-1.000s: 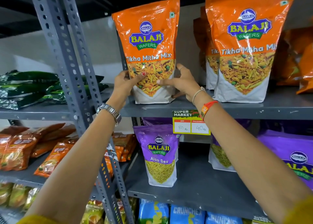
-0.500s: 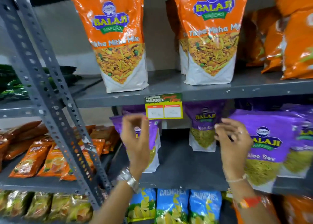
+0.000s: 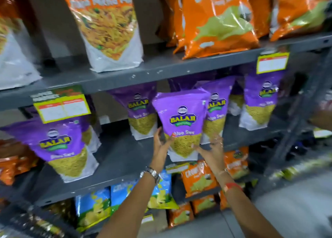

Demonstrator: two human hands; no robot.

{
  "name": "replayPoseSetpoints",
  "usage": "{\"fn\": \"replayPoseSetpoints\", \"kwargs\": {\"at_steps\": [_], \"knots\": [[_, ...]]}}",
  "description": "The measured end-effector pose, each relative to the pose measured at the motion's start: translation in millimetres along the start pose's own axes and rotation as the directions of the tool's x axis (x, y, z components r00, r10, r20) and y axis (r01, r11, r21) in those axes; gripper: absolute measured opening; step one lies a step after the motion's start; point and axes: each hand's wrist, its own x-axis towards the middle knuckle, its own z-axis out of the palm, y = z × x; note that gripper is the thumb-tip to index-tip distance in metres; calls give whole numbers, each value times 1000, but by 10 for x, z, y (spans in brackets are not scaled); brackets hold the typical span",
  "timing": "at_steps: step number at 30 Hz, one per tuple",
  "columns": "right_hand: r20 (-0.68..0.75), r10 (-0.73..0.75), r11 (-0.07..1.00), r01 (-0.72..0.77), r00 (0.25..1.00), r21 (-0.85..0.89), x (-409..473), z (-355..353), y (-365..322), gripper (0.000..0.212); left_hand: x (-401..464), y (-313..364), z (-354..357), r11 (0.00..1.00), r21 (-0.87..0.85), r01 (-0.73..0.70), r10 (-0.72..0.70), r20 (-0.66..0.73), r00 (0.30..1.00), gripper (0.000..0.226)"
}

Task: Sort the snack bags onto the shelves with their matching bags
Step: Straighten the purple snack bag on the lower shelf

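A purple Aloo Sev bag [image 3: 181,115] stands upright at the front edge of the middle grey shelf [image 3: 118,158]. My left hand [image 3: 160,144] grips its lower left side and my right hand [image 3: 211,148] presses its lower right corner. More purple Aloo Sev bags [image 3: 142,110] stand behind and beside it, and another purple bag [image 3: 59,144] leans at the left. On the upper shelf [image 3: 161,70] stands an orange Tikha Mitha Mix bag [image 3: 107,25].
Orange chip bags [image 3: 217,22] fill the upper shelf's right part. Yellow price tags [image 3: 62,108] hang from the shelf edges. Blue chip bags [image 3: 93,207] and small orange bags [image 3: 197,180] sit on the lower shelves. A dark upright post [image 3: 303,103] stands at right.
The view dropped and swung right from the orange bags to the purple row. Both hands left the upper shelf, moved right and took hold of a purple Aloo Sev bag.
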Motion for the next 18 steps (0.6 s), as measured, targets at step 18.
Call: {"fn": "replayPoseSetpoints", "kwargs": {"at_steps": [18], "knots": [[216, 90, 964, -31, 972, -263, 3, 217, -77, 92, 207, -30, -216, 975, 210, 75, -82, 24, 996, 74]]}}
